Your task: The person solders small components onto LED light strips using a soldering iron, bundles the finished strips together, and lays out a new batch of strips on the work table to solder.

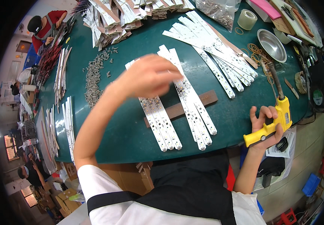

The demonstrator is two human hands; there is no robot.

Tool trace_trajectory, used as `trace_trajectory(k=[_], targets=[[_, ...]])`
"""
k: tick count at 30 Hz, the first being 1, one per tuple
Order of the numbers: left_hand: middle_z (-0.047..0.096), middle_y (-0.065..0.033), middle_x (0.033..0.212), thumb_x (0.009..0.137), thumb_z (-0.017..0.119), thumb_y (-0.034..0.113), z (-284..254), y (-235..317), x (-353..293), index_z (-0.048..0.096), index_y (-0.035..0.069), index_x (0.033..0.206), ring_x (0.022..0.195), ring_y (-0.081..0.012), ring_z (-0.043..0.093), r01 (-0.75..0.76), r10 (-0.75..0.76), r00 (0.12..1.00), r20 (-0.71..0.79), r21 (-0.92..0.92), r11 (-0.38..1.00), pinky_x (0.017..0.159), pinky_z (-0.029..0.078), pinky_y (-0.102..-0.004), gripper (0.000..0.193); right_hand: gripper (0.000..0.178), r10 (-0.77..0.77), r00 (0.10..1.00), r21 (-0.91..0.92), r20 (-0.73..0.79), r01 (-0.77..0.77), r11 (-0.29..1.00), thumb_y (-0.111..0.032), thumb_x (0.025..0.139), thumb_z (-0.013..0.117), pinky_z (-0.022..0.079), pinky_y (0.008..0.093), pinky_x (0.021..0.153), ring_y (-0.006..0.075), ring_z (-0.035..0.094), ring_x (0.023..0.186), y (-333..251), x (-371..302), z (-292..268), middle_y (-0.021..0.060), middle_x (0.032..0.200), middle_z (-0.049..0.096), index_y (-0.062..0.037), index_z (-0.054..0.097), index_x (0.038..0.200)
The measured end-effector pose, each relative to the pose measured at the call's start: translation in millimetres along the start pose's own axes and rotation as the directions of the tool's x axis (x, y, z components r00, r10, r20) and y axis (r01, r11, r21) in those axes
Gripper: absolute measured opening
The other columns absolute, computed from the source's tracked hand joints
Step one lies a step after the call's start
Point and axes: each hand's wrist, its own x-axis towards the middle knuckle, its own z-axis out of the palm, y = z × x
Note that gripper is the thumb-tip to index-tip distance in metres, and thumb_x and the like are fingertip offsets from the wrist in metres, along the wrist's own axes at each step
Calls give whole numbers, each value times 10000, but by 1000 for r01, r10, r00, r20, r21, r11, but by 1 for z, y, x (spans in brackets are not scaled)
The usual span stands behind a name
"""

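Note:
My left hand (149, 77) hovers over white LED circuit strips, its fingers curled together and slightly blurred. Whatever may be between its fingertips is hidden. Beneath it lies one group of strips (158, 125), with a second group (197, 122) just to the right. Both cross a brown bar (208, 98), and small metal parts sit on some of them. At the table's right edge, my right hand (261, 131) is closed round the handle of a yellow soldering gun (283, 112), whose metal barrel points away from me.
Small metal parts (94, 80) are heaped left of the strips. More strips (216, 48) fan out at the far right, near rubber bands (257, 56), a metal bowl (270, 45) and a tape roll (247, 19). Stacked strips (111, 22) fill the far side. A person (49, 28) works at far left.

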Motion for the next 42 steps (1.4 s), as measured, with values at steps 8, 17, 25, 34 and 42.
trace_trajectory(k=[8, 17, 25, 34, 42], targets=[[595, -40, 1182, 770, 701, 186, 13, 64, -29, 606, 133, 1139, 1111, -239, 566, 214, -215, 977, 2, -75, 974, 910, 481, -357, 384, 686, 233, 968, -283, -89, -249, 926, -197, 764, 590, 243, 784, 988, 223, 476, 1023, 43, -43, 27, 48, 928, 486, -100, 335, 1394], [600, -45, 1053, 695, 673, 80, 18, 66, -29, 613, 87, 1129, 966, -228, 613, 194, -193, 980, -53, 24, 981, 788, 513, -343, 438, 650, 167, 986, -261, 31, -153, 953, -154, 771, 568, 366, 685, 1000, 249, 451, 1011, 52, -47, 37, 80, 946, 447, -47, 317, 1362], [599, -28, 934, 726, 614, 89, 27, 43, -25, 638, 55, 975, 851, -142, 620, -102, 138, 977, -160, 213, 972, 688, 513, -256, 253, 657, 161, 987, -287, 31, -145, 947, -161, 777, 560, 380, 680, 982, 249, 461, 1004, 52, -49, 32, 92, 963, 449, -26, 308, 1368], [643, -25, 1054, 665, 722, 100, 23, 47, -47, 646, 87, 1016, 889, -189, 639, 35, -42, 990, -134, -58, 998, 735, 533, -311, 360, 657, 207, 978, -322, -3, -197, 926, -161, 767, 574, 330, 724, 985, 255, 478, 1034, 50, -57, 31, 86, 945, 484, -40, 333, 1366], [624, -55, 1145, 736, 705, 125, 33, 59, -20, 658, 91, 1069, 1121, -273, 581, 112, -139, 978, -154, -175, 978, 900, 491, -380, 338, 871, 310, 951, -130, -11, -309, 942, -143, 721, 608, 142, 735, 1059, 284, 488, 1159, 64, -80, 43, 61, 960, 598, -141, 177, 1478]])
